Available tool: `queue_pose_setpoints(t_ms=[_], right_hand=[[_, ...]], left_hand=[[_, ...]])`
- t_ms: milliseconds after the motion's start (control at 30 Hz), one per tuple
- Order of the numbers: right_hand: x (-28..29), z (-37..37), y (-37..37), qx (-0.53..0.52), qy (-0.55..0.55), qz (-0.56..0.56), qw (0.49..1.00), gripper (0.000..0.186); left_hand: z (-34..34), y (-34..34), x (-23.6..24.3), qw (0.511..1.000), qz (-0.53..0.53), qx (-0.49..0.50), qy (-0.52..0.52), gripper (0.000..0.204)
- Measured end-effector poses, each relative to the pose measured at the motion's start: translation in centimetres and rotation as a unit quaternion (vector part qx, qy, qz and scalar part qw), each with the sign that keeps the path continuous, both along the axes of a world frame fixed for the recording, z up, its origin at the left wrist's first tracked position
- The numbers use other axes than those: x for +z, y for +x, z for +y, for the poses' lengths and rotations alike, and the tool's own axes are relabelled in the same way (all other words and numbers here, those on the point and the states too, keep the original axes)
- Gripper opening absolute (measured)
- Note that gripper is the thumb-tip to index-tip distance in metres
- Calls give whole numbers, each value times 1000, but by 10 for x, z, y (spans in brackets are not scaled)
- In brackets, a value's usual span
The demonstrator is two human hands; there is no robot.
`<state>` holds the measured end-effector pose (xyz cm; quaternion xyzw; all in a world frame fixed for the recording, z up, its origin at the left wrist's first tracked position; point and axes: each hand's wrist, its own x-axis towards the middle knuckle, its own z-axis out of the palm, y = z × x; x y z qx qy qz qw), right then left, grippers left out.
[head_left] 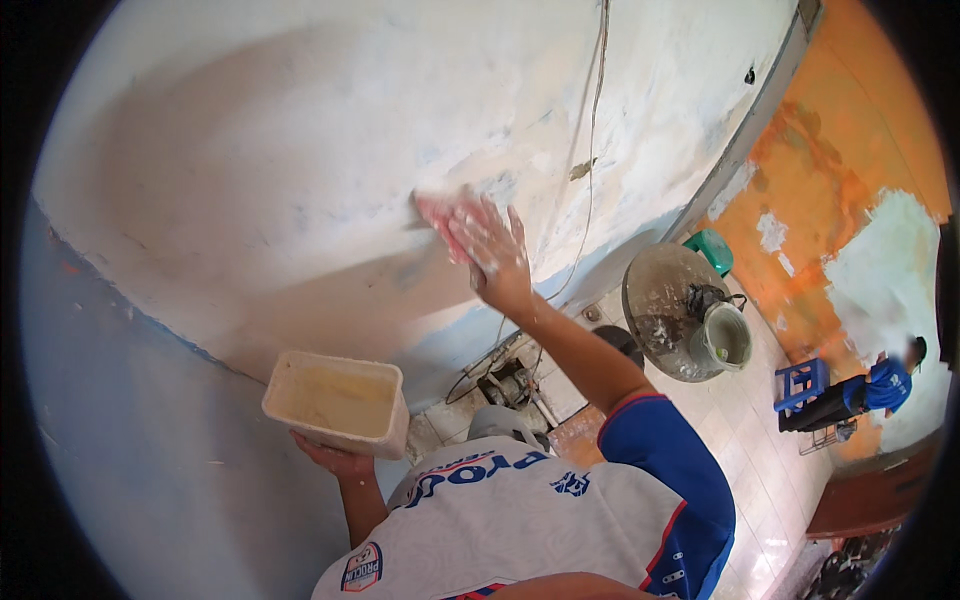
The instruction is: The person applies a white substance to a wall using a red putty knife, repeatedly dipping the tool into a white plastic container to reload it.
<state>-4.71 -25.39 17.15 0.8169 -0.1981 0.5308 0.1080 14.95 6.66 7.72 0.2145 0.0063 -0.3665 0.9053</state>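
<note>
At a patchy white wall (300, 150), the right hand (497, 258) holds a pink cloth (443, 214) to the surface in a loose, splayed grip while the left hand (337, 458) grasps a tub (393, 430) from below, flat, even pressure likely giving the smoothest pass.

Blue lettering (478, 474) runs across the white jersey (520, 530) — and a shield-shaped badge (362, 567) on it bears smaller lettering.

A blue stool (818, 374) stands near an orange wall (826, 165).
</note>
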Motion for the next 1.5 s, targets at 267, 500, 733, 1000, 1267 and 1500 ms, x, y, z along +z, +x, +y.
queue_pose_setpoints(t_ms=[267,500,733,1000,1267,1500], right_hand=[[95,-59,-32,-111,-1,-196,974,40],[34,0,-21,-48,-5,-109,993,39],[25,-72,-6,-72,37,-183,980,51],[47,-52,-27,-67,-9,-185,980,52],[-21,-23,11,6,57,-138,989,50],[38,-96,-31,-120,39,-193,973,55]], left_hand=[[0,-9,18,999,2,25,48,69],[0,-7,6,998,-37,-6,-47,75],[-3,-13,-15,999,25,-22,23,76],[6,-33,3,998,35,-44,-9,71],[3,-44,9,998,-53,-6,41,73],[7,-37,-10,998,24,-29,51,76]])
